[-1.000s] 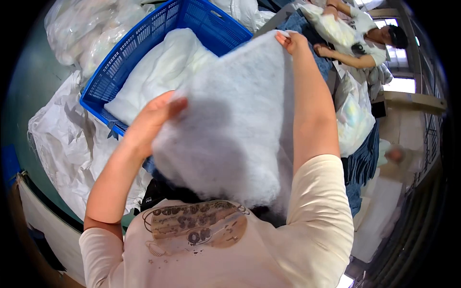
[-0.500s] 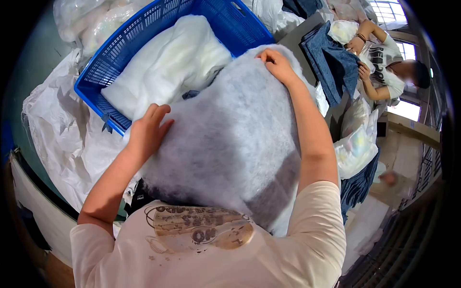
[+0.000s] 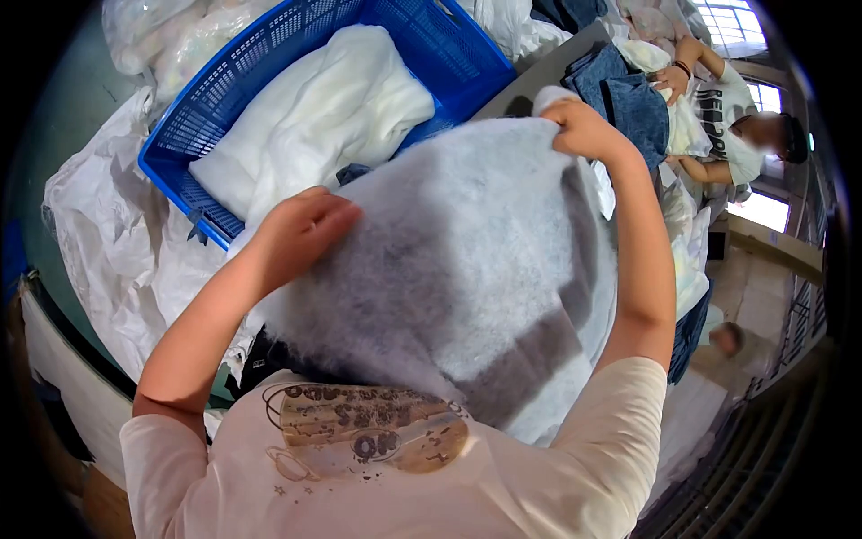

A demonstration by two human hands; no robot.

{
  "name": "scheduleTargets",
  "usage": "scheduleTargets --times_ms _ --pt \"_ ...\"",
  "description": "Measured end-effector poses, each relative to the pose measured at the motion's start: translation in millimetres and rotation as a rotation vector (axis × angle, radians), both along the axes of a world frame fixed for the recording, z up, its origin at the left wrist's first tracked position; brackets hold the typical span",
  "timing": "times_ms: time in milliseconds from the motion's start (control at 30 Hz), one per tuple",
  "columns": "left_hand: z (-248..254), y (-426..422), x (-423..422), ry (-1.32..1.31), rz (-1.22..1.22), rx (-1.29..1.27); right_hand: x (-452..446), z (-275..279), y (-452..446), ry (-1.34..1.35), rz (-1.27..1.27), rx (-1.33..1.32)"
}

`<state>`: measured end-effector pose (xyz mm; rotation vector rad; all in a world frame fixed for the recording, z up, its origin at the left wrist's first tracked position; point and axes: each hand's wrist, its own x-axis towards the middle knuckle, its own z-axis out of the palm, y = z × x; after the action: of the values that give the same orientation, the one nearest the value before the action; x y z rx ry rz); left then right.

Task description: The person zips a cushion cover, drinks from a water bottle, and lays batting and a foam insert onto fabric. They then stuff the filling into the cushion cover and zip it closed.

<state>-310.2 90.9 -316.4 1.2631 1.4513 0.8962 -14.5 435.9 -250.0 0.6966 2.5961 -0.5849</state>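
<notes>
A fluffy white sheet of padding spreads across my lap, with dark shadows on it. My left hand grips its upper left edge, fingers curled together. At the upper right corner my right hand is closed on the padding, and a small tuft pokes out above the fingers. Just beyond lies a blue plastic basket holding a folded white padding bundle.
White plastic sacks lie left of the basket, and clear bags behind it. At the upper right, a person handles folded denim on a grey surface. Another person is farther right.
My right hand has moved right with the padding's corner, drawing its upper edge taut. My left hand has closed on the edge. The basket sits slightly lower left in view than a second ago.
</notes>
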Motion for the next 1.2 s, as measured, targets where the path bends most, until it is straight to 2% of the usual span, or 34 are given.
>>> scheduleTargets --times_ms 67,167,267,300,333,400,433,533,600,633,733,767,867,933,1000,1067,1133,1167,1200 --pt "23 6 9 0.358 -0.102 0.165 1 30 -21 -0.033 -0.058 -0.009" --pt "29 15 19 0.369 -0.126 0.354 9 59 -34 0.026 -0.092 0.099" --pt "58 5 24 0.051 -0.233 0.185 7 88 -46 -0.157 -0.234 0.245" --pt "73 8 18 0.023 -0.380 -0.005 6 91 -44 -0.115 -0.140 0.339" --pt "74 9 18 -0.179 -0.341 -0.203 4 87 -40 -0.142 -0.161 0.324" --pt "74 11 14 -0.567 -0.247 -0.593 -9 63 -22 -0.184 -0.207 0.302" --pt "45 10 13 -0.912 -0.189 -0.733 -17 42 -15 -0.161 -0.196 0.324" --pt "13 1 20 -0.823 0.052 -0.871 -38 -46 -10 -0.077 -0.220 0.275" --pt "6 -15 14 -0.841 0.129 -0.814 -24 -122 -20 0.078 -0.137 0.477" --pt "7 -23 10 -0.844 0.159 -0.791 -26 -113 -46 0.209 -0.233 0.416" --pt "29 -46 3 -0.535 -0.003 -0.500 7 -39 -132 0.564 -0.463 0.285" --pt "46 -49 5 -0.428 -0.028 -0.487 31 -11 -162 0.487 -0.456 0.330" --pt "39 -55 12 -0.636 -0.097 -0.508 158 42 -253 0.211 -0.580 0.550" --pt "30 -57 15 -0.866 -0.111 -0.545 253 64 -340 0.151 -0.985 0.651" --pt "32 -67 20 -1.067 -0.113 -0.618 349 70 -439 -0.066 -1.278 0.816" --pt "-36 -91 12 -1.144 0.010 -0.695 416 73 -529 -0.267 -1.589 0.749" --pt "-103 -104 -17 -0.775 -0.180 -0.404 459 58 -602 -0.277 -1.905 0.594" --pt "-95 -96 -16 -0.659 -0.194 -0.331 398 87 -599 -0.001 -2.311 0.197" --pt "-86 -87 -14 -0.540 -0.202 -0.262 396 80 -612 0.230 -2.390 0.037"
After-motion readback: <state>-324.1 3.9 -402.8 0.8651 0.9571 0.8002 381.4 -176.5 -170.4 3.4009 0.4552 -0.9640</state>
